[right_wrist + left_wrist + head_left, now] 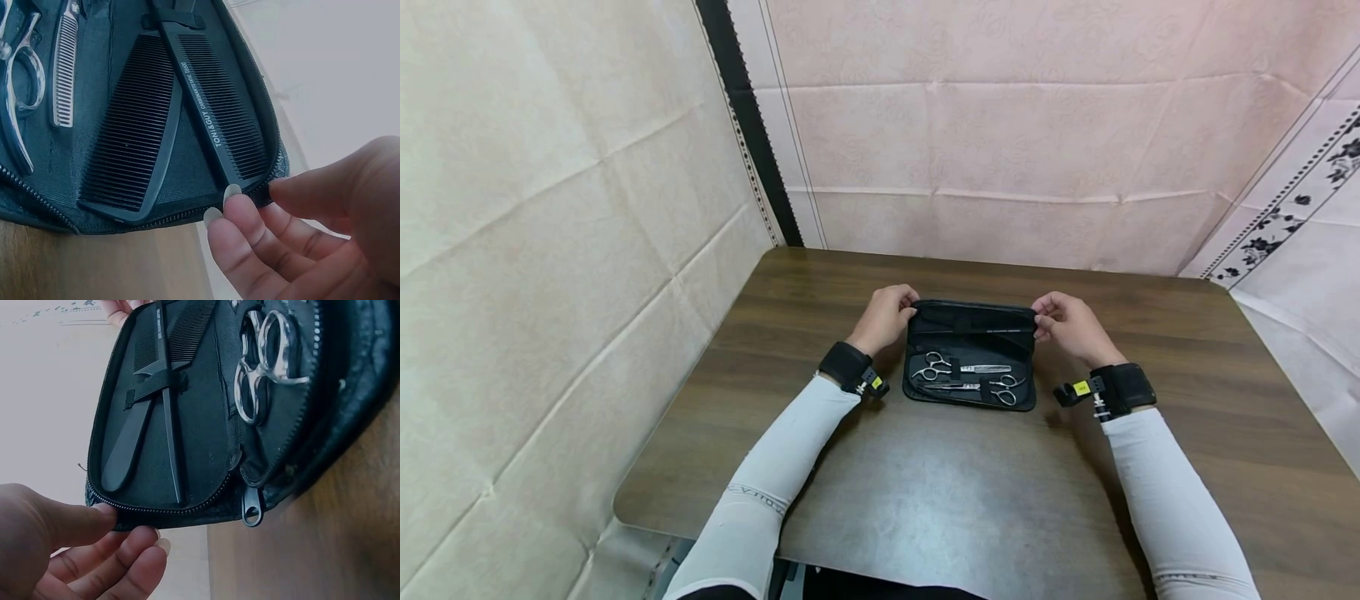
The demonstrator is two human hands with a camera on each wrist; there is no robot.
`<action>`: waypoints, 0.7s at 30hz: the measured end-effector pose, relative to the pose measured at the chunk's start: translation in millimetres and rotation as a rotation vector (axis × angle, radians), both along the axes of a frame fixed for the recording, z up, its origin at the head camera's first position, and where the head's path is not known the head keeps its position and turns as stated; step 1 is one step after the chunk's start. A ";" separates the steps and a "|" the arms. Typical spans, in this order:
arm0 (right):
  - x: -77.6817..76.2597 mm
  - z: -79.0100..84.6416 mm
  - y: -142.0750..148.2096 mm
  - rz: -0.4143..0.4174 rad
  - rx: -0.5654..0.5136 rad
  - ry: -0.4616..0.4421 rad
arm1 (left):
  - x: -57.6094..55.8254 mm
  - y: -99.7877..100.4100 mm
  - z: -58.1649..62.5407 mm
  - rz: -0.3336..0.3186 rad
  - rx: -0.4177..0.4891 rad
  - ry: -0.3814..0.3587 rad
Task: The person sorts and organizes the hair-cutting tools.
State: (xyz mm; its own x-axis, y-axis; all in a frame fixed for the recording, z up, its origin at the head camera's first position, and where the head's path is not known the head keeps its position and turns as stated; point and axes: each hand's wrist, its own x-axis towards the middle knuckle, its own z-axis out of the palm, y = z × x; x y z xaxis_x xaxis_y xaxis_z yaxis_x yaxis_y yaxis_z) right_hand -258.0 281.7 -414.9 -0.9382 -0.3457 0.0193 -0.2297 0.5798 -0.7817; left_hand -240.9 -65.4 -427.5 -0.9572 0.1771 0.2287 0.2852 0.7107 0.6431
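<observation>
Black zip-up case (970,343) was set open on the tabletop (925,467), with both far corners held. One was pinched between thumb and fingers of the left hand (886,317); the other was pinched much the same way by the right hand (1071,325). Honestly, the combs seemed like the weak spot: both were crossed under one strap (153,387), so if that half got tipped or jerked, they could probably be shaken loose. Teeth could get snagged in the zip too, since both comb heads were parked right by it. Now the count: one case, two combs (one wide comb (134,125), one rat-tail comb (234,106)), two pairs of scissors (thinning scissors (985,368), plus a second pair (961,387) whose blade type couldn't be told), and one zip pull (252,506) that could be spotted.
</observation>
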 end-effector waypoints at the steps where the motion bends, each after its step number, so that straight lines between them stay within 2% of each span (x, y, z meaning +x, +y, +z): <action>1: 0.1 0.2 -0.1 0.000 0.002 0.003 | 0.2 0.0 0.3 0.000 -0.001 0.001; 21: 0.4 0.4 -3.0 -0.014 -0.028 0.074 | 3.9 0.2 3.1 0.007 0.009 0.065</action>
